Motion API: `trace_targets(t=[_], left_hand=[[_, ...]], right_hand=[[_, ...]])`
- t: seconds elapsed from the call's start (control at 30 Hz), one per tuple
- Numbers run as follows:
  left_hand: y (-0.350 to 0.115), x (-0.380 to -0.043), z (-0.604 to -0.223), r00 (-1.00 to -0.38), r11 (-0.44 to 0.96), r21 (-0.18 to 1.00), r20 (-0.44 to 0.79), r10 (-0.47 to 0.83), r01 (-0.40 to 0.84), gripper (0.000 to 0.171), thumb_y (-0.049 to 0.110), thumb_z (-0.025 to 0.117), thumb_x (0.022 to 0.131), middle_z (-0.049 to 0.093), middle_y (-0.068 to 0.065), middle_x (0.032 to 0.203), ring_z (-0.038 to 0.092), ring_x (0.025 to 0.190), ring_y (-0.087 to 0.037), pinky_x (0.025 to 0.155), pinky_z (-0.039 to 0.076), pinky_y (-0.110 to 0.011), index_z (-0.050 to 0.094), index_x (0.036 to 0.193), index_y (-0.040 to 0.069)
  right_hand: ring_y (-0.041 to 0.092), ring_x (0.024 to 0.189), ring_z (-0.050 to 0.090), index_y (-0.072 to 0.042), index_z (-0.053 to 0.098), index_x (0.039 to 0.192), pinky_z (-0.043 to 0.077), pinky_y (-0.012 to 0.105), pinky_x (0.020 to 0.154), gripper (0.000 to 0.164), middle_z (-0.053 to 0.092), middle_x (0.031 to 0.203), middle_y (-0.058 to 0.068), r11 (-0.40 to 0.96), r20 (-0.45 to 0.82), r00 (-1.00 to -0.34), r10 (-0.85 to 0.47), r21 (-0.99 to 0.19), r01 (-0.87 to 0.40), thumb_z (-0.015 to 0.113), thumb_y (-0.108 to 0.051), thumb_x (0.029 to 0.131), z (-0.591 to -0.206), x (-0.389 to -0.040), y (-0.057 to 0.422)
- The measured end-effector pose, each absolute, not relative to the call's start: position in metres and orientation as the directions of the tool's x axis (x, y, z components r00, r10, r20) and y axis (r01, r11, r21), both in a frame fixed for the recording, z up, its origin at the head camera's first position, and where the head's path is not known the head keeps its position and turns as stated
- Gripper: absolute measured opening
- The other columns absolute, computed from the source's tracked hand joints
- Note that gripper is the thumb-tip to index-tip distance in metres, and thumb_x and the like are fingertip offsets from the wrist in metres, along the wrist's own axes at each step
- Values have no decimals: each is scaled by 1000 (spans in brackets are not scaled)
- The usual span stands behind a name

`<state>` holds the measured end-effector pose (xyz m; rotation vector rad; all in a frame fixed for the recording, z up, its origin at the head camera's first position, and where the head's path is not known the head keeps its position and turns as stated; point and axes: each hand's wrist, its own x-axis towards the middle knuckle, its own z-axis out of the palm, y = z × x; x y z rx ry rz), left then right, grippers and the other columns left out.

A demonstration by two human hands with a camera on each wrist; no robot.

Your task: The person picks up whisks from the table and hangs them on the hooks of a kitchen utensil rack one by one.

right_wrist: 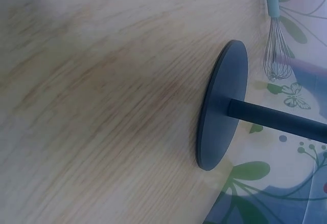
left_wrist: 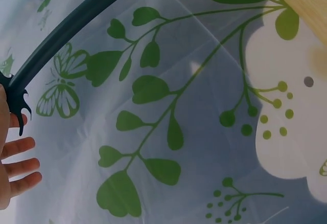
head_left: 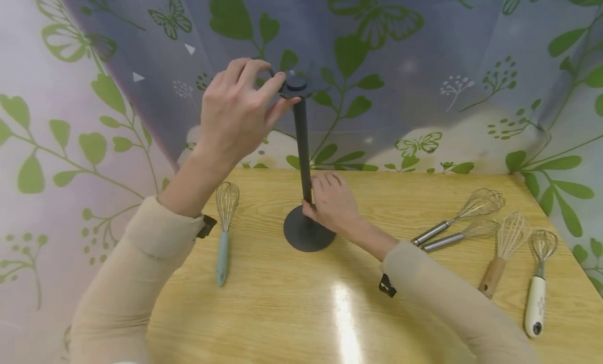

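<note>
A dark utensil stand with a round base stands upright on the table. My left hand is at its top, thumb below and index finger above the edge of the hooked top piece. In the left wrist view, curved hooks show beside the fingers. Low on the pole, my right hand holds it just above the base, the thumb crossing in front. The right wrist view shows the base and pole, but not the hand.
A whisk with a pale teal handle lies left of the stand. Several more whisks lie at the right, among them one with a wooden handle and one with a white handle. A leaf-patterned curtain hangs behind the wooden table.
</note>
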<state>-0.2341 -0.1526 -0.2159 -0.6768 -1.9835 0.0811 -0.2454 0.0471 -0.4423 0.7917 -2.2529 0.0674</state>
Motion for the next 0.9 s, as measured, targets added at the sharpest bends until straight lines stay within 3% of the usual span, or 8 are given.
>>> trace_targets(t=[0.53,0.9], left_hand=[[-136,-235,-215,-298,822,-372,801,519,431,52,56,52,105,75,-16,118,72,110,-37,85,64,-49,80,118,14],[-122,-234,-215,-292,810,-389,791,538,439,52,55,50,107,75,-15,119,71,114,-35,88,64,-46,79,119,14]], right_hand=[[30,96,75,-4,67,104,61,45,95,47,76,105,13,811,682,-518,-517,196,-551,82,-44,85,-444,-240,69],[32,93,75,-2,68,106,62,46,93,51,76,103,14,821,670,-537,-512,199,-535,82,-46,85,-442,-234,85]])
